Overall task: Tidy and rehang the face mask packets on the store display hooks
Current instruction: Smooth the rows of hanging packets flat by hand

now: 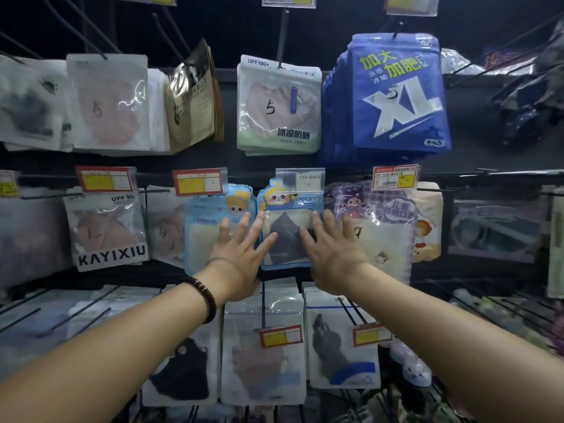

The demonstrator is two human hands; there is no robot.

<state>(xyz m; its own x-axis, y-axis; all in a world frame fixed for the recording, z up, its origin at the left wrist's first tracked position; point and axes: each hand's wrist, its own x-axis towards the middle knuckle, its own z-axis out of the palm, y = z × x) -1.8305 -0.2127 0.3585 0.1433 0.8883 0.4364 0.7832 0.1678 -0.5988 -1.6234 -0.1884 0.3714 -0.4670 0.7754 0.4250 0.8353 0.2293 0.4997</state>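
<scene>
Dim store light, glare on plastic packets [108, 102], edges blurred, wide-angle bending at borders.

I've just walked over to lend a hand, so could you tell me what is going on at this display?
A person is tidying a wall of hooks hung with masks. Both hands are spread flat on the middle row. The left hand lies across the pale blue packet and the centre packet. The right hand lies across the centre packet and the purple packet. The fingers are straight, pressing rather than gripping.
</scene>
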